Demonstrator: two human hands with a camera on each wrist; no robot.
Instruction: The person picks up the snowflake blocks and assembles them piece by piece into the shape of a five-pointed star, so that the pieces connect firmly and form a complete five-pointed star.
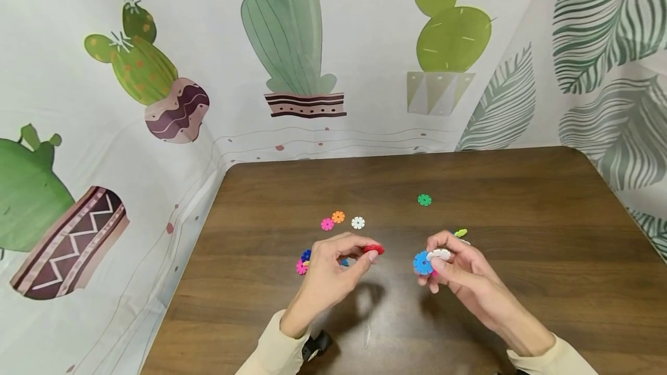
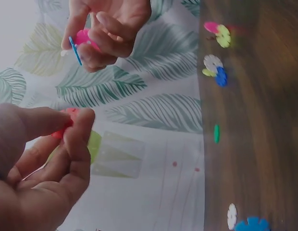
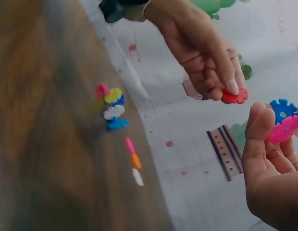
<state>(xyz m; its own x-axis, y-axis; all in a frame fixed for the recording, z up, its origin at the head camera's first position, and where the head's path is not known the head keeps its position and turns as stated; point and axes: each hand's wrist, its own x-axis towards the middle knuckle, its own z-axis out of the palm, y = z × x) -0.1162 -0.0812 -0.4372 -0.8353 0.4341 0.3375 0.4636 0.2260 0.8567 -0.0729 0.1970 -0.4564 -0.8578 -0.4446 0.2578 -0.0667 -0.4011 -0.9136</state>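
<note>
Between thumb and fingers, my left hand [image 1: 330, 268] pinches a red notched plastic disc [image 1: 373, 249] above the table. To its right, my right hand [image 1: 471, 274] grips a small piece of joined notched discs. In that piece a blue disc [image 1: 422, 263] faces the head camera, with a white disc [image 1: 440, 254] beside the thumb. A pink disc [image 3: 285, 129] of the same piece shows best in the right wrist view. The red disc and the joined piece are apart, both in the air. Fingers partly hide how the joined discs slot together.
Loose pink [image 1: 327, 224], orange [image 1: 338, 217] and white [image 1: 358, 223] discs lie beyond my left hand. A green disc [image 1: 424, 200] is farther back. Joined discs [image 3: 114, 111] sit behind the left hand, others [image 2: 216, 70] behind the right. The brown table [image 1: 547, 236] meets a printed cloth.
</note>
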